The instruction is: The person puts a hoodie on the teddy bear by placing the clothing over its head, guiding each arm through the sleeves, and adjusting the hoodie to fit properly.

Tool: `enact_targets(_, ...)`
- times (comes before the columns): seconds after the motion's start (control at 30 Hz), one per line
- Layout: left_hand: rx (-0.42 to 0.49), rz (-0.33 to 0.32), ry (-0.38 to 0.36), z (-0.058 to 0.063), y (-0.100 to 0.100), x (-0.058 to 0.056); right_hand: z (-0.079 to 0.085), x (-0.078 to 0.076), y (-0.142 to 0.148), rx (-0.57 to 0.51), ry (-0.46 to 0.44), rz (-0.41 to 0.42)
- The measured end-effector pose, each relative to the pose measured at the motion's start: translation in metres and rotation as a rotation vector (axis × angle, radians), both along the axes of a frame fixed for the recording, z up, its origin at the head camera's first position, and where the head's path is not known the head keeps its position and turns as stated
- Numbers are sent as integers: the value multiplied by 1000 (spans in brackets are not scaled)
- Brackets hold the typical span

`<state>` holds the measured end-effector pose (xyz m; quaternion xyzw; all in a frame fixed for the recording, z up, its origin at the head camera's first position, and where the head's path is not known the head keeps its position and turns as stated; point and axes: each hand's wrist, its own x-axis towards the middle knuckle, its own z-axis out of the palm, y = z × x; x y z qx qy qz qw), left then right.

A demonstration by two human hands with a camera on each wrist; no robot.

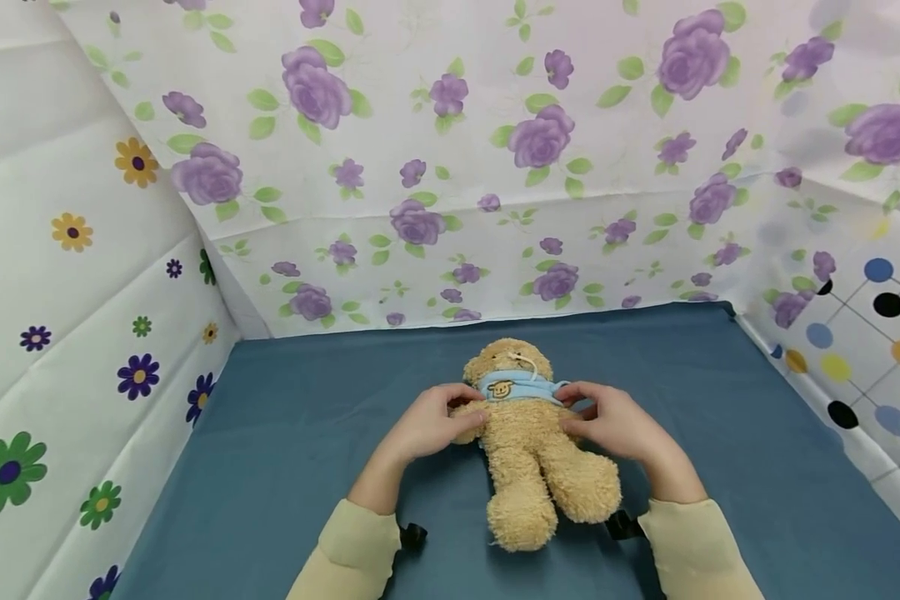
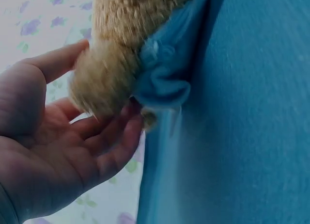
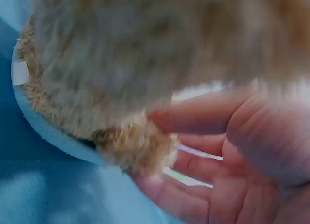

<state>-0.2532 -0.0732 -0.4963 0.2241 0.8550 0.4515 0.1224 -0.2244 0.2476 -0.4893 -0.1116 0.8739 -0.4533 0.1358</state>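
A tan, curly-furred teddy bear (image 1: 523, 437) lies face up, its head away from me and its legs toward me. Round its neck and upper chest is a light blue garment (image 1: 528, 387) with a small face badge and a pale cord. My left hand (image 1: 432, 422) grips the bear's arm on the left, thumb on top and fingers beneath. In the left wrist view, that furry arm (image 2: 104, 81) sits between thumb and fingers, beside bunched blue cloth (image 2: 162, 83). My right hand (image 1: 617, 422) holds the other arm (image 3: 138, 146) between thumb and fingers, close by the garment's edge.
A dark blue cloth (image 1: 307, 442) covers the table. Behind it hangs a white sheet with purple roses (image 1: 416, 221). Flower-patterned cloth (image 1: 138, 375) stands at the left, and dotted cloth (image 1: 862, 367) at the right. Black wrist straps (image 1: 413, 537) show by the sleeves.
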Motion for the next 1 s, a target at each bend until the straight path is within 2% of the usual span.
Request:
enact_targets(0.1, 21, 6, 70, 2, 2, 2, 0, -3, -7, -30, 4, 43)
enact_targets(0.27, 4, 37, 194, 5, 4, 2, -1, -6, -17, -60, 13, 109)
enact_targets(0.33, -3, 25, 254, 7, 6, 3, -1, -6, -20, -77, 7, 127)
enact_targets(0.47, -44, -20, 352, 13, 13, 6, -3, -7, -27, -104, -19, 108)
enact_targets(0.6, -114, -30, 358, 16, 18, 8, -4, -7, -31, -102, -43, 37)
enact_targets(0.7, -166, -36, 346, 17, 18, 9, -5, -6, -34, -62, -21, 20)
enact_targets(0.87, -241, -81, 388, 17, 18, 12, -7, -2, -36, 39, 44, 54)
enact_targets(1.0, -294, -98, 389, 15, 16, 18, -11, 1, -40, 62, 82, 102)
